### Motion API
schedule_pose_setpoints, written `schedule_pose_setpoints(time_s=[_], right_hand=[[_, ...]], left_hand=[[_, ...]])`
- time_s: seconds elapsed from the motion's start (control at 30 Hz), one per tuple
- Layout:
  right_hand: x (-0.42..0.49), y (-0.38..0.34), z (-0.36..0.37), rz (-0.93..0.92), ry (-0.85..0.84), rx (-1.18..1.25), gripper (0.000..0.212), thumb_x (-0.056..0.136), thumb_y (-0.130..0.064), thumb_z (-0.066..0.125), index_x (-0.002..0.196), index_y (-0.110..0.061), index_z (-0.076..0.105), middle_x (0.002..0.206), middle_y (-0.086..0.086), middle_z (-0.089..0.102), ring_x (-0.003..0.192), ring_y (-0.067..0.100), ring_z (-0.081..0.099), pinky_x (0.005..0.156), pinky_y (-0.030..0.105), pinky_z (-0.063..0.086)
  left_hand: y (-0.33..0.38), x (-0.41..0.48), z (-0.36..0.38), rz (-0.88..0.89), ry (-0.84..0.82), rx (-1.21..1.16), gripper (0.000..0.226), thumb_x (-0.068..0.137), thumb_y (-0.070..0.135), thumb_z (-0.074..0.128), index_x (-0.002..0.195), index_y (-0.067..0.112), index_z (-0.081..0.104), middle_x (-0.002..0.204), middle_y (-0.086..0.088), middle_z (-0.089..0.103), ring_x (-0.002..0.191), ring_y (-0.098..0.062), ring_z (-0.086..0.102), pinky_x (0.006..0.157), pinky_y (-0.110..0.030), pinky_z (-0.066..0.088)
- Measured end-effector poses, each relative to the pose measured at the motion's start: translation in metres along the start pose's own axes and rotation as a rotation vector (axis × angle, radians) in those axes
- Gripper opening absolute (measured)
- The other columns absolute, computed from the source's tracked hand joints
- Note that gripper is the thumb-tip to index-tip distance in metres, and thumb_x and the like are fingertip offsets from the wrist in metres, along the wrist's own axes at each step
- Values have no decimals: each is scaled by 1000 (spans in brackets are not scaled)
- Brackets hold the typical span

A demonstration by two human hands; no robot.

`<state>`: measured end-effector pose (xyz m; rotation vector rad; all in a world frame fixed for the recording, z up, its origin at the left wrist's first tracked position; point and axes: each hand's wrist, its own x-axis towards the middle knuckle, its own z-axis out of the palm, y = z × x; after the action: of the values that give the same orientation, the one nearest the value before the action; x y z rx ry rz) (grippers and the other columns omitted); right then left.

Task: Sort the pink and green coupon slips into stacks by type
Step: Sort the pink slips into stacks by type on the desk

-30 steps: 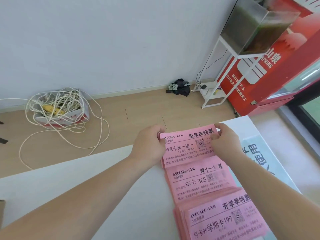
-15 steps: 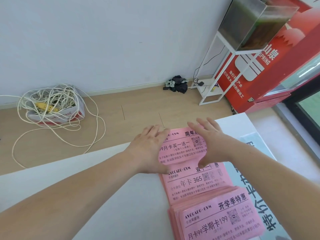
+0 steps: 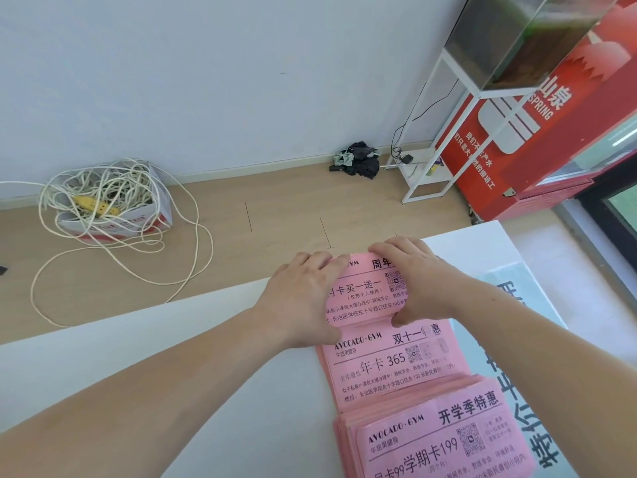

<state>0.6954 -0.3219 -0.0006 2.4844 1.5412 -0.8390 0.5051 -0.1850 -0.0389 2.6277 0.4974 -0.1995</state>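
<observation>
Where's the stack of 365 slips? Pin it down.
Head view, right of centre on the white table: the 365 stack lies between the far stack, gripped by the left hand and right hand, and the near 199 stack.

Three pink stacks lay in a row on the table (image 3: pixel 179 367).
The far stack (image 3: pixel 362 301), middle stack (image 3: pixel 386 369) and near stack (image 3: pixel 437 443) faced up, each printed differently; the near one overlapped the middle.

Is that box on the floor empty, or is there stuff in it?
Not empty. The box is open-topped, stuffed with tangled white cord that spills out onto the floor.
</observation>
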Motion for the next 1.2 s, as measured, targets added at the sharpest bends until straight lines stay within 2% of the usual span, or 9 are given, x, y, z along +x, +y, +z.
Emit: schedule_pose_setpoints(time_s=[0.17, 0.27, 0.33, 0.43, 0.53, 0.77, 0.93, 1.07, 1.2], right_hand=[[-3, 0, -2, 94, -63, 20, 152, 45, -48, 100, 156, -53, -4, 163, -20, -18, 153, 15, -20, 124, 59, 17], [-12, 3, -9, 207, -105, 85, 166, 40, -53, 101, 150, -57, -24, 162, -11, -35, 155, 25, -20, 122, 59, 18], [-20, 7, -8, 290, -131, 170, 167, 41, -51, 102, 148, -58, -28, 166, -3, -27, 157, 33, 4, 120, 56, 26], [-27, 10, 2, 327, -125, 267, 164, 47, -43, 102, 152, -54, -23, 164, 6, 19, 141, 31, 42, 113, 48, 40], [-27, 11, 9, 321, -43, 304, 155, 52, -34, 101, 156, -51, -11, 147, 1, 42, 126, 25, 51, 107, 46, 45], [-26, 9, 12, 342, 42, 270, 124, 69, -26, 93, 158, -48, 11, 135, 2, 50, 107, 23, 54, 75, 33, 50], [-30, 4, 13, 349, 25, 321, 128, 71, -20, 92, 159, -48, 3, 150, 4, 43, 123, 25, 51, 80, 35, 49], [-46, -7, 4, 391, 49, 404, 127, 79, -23, 87, 160, -45, -9, 171, 3, 4, 146, 29, 38, 99, 41, 47], [-81, -24, 10, 436, 206, 458, 96, 93, -43, 69, 163, -31, 5, 166, 7, 23, 144, 32, 39, 109, 49, 41]], left_hand=[[3, -10, -2, -81, -50, -73, 143, 57, 77, 79, 157, 41, -17, 170, 3, -13, 157, -21, -11, 128, -48, 4], [0, -32, -6, -175, 49, -248, 137, 61, 82, 74, 157, 43, -15, 170, 7, -16, 157, -16, -9, 128, -40, 6], [-1, -48, -1, -193, 98, -248, 128, 68, 78, 72, 158, 42, -12, 171, 6, -1, 156, -16, 9, 125, -37, 22], [3, -61, 14, -203, 105, -219, 115, 78, 68, 69, 159, 36, -6, 161, 7, 27, 140, -18, 40, 106, -38, 45], [11, -56, 23, -199, 118, -177, 97, 88, 57, 62, 161, 32, 4, 153, 5, 38, 127, -19, 51, 94, -37, 50], [25, -41, 20, -239, 104, -64, 61, 92, 40, 58, 145, 26, 31, 125, -3, 55, 98, -28, 64, 74, -38, 53], [23, -42, 26, -233, 102, -49, 64, 94, 45, 57, 148, 29, 27, 130, -3, 53, 98, -28, 64, 73, -38, 53], [18, -69, 16, -222, 158, -216, 71, 94, 50, 57, 155, 30, 26, 149, 8, 45, 121, -21, 57, 91, -39, 52], [33, -124, 19, -138, 151, -232, 54, 99, 51, 51, 148, 33, 40, 134, 9, 59, 115, -14, 59, 94, -35, 50]])
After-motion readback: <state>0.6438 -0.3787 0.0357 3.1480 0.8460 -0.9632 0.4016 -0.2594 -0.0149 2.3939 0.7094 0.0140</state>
